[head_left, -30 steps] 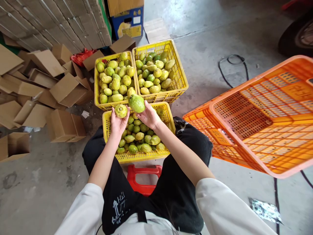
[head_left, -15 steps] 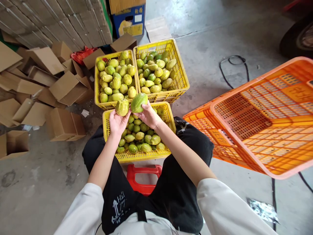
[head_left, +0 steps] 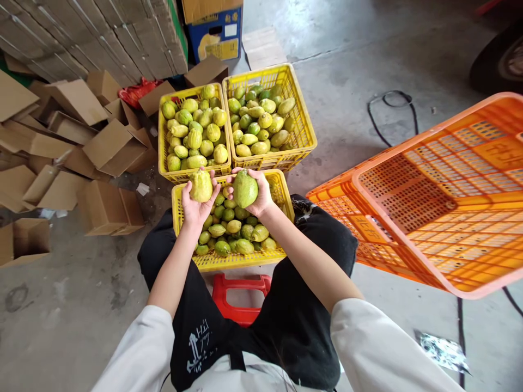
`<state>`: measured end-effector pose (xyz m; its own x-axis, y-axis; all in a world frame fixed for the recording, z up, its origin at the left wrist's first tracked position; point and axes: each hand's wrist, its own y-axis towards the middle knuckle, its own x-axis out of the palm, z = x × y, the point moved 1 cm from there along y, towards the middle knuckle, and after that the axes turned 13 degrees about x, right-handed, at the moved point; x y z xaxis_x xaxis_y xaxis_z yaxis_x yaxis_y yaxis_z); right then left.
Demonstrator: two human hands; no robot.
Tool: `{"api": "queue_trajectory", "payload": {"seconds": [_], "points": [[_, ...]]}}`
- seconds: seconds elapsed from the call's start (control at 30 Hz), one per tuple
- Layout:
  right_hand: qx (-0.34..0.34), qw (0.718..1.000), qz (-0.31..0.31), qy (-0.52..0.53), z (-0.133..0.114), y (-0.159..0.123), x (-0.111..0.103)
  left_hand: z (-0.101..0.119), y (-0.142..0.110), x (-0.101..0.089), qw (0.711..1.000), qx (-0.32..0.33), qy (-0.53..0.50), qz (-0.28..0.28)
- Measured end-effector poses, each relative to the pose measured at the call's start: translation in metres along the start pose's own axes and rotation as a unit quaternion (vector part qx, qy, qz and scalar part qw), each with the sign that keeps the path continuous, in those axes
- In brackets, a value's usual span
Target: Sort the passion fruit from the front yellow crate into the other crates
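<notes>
My left hand (head_left: 196,208) holds a ribbed yellow-green citron (head_left: 201,186), its fingers curled around the lower sides. A smoother green citron (head_left: 245,189) is in my right hand (head_left: 261,196), with one end facing me. Both fruits are held side by side, a little apart, over the near edge of my view of the front yellow crate (head_left: 237,264). Inside that crate lie many green and yellowish citrons (head_left: 244,246). Part of its contents is hidden by my hands and forearms.
Behind stand a left yellow crate (head_left: 162,136) and a right yellow crate (head_left: 306,120), both full of citrons. An orange crate (head_left: 368,228) lies tilted at right. Cardboard boxes (head_left: 108,144) are heaped at left. A red stool (head_left: 220,305) shows between my knees.
My hands have moved apart, opening a gap between the two citrons. The green one has turned from lying lengthwise to end-on, and the yellow-green one has shifted slightly left and tilted.
</notes>
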<state>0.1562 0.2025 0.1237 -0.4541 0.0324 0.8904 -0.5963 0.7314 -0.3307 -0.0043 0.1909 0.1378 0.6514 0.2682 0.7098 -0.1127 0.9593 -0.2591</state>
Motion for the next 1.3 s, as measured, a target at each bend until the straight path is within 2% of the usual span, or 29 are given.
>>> {"api": "queue_trajectory", "payload": {"seconds": [0.2,0.37,0.5,0.63,0.73,0.87,1.0,1.1,1.17,1.23,1.3], "points": [[0.050,0.998,-0.006,0.044,0.015,0.004,-0.002,-0.007,-0.005,0.001,0.994,-0.107,0.007,-0.011],[0.117,0.987,-0.102,0.044,0.023,-0.003,0.001,-0.013,-0.015,-0.009,0.993,-0.116,-0.023,0.004],[0.148,0.976,-0.158,0.037,0.039,0.000,-0.014,-0.026,-0.026,-0.024,0.988,-0.152,0.023,0.014],[0.178,0.969,-0.166,0.039,0.055,0.006,-0.031,-0.034,-0.034,-0.028,0.985,-0.171,0.032,0.021],[0.142,0.977,-0.114,0.112,0.054,0.007,-0.030,-0.031,-0.036,-0.020,0.988,-0.152,0.016,0.038],[0.123,0.967,-0.042,0.221,0.046,0.007,-0.021,-0.027,-0.033,-0.010,0.995,-0.084,-0.024,0.049],[0.072,0.974,0.025,0.215,0.050,0.014,-0.020,-0.031,-0.023,-0.010,0.996,-0.056,-0.067,0.033],[0.013,0.970,0.124,0.207,0.056,0.019,-0.024,-0.035,-0.015,-0.012,0.996,-0.068,-0.055,0.035],[-0.001,0.960,0.179,0.214,0.055,0.021,-0.024,-0.034,-0.012,-0.011,0.996,-0.074,-0.035,0.030],[-0.013,0.955,0.203,0.216,0.049,0.021,-0.021,-0.031,-0.010,-0.007,0.997,-0.068,-0.031,0.018],[-0.019,0.956,0.200,0.216,0.039,0.020,-0.017,-0.025,-0.008,-0.001,0.998,-0.052,-0.037,-0.001]]}}
